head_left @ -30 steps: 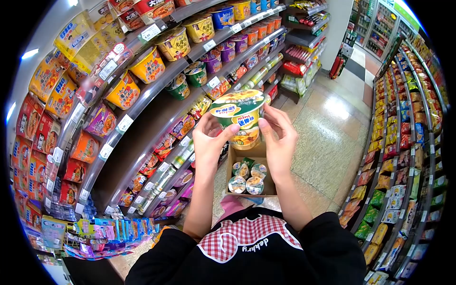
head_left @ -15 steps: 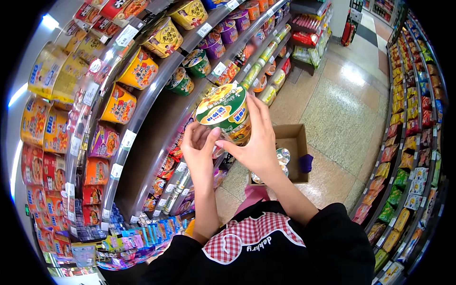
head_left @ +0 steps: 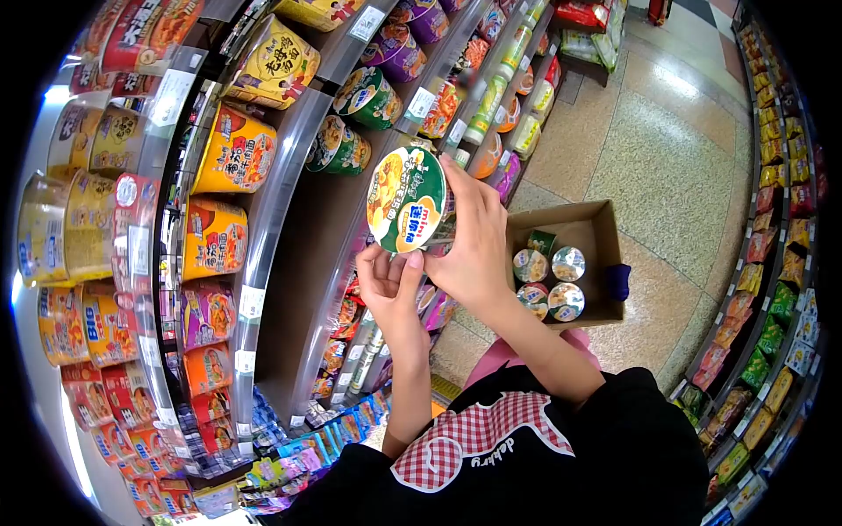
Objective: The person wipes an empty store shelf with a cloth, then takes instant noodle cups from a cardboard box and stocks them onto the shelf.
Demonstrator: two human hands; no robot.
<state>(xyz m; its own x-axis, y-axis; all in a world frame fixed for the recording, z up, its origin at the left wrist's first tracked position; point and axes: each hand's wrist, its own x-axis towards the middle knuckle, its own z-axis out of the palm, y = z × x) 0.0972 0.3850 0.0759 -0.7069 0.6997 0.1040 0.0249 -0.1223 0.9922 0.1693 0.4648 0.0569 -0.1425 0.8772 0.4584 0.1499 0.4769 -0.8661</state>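
Observation:
A green instant noodle cup (head_left: 408,200) with a picture on its round lid is held in front of the shelf, the lid facing up toward me. My right hand (head_left: 471,245) grips its right side, fingers around the far edge. Below, my left hand (head_left: 392,285) has its thumb and bent fingers at the cup's lower edge. Just beyond the cup, two green noodle cups (head_left: 339,145) stand on the dark shelf (head_left: 285,237). Part of the held cup's side is hidden by my right hand.
An open cardboard box (head_left: 596,230) with several noodle cups (head_left: 567,301) stands on the tiled floor (head_left: 671,167). A purple item (head_left: 617,282) hangs at its right side. Orange noodle cups (head_left: 232,149) line the left shelves. Snack packets (head_left: 772,298) fill the right-hand shelves.
The cup has turned so its lid faces me more squarely. My view has shifted toward the shelf, and more of the box and its cups shows now. Both hands keep hold of the cup.

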